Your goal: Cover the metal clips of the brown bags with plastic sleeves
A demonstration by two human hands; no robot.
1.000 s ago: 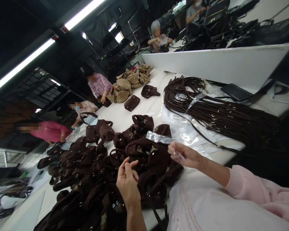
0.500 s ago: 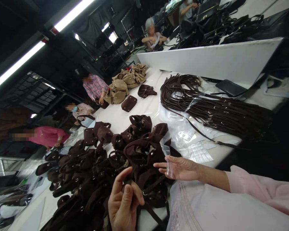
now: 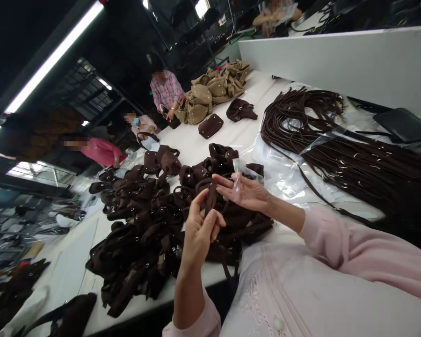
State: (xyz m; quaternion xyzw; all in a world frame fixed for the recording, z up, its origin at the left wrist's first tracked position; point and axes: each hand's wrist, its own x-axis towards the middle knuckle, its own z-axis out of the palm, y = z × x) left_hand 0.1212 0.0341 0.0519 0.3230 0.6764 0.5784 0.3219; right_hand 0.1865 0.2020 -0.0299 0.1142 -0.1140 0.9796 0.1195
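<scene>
My left hand (image 3: 200, 230) is raised over the table edge and pinches a dark brown strap (image 3: 210, 199) that rises from the heap of dark brown suede bags (image 3: 150, 220). Just right of it, my right hand (image 3: 243, 191) is turned palm up, its fingers stretched toward the strap. A small clear plastic bag (image 3: 239, 174) is tucked between its thumb and palm. The two hands nearly touch above the heap.
A big bundle of dark brown straps (image 3: 340, 150) lies on clear plastic sheets (image 3: 284, 173) to the right. Tan bags (image 3: 214, 89) lie at the far end. Other people (image 3: 164, 91) work along the left side. A white partition (image 3: 337, 65) backs the table.
My left hand rose and took hold of a brown strap. My right hand, still with the clear bag, moved left and up toward it. The view swung left and down.
</scene>
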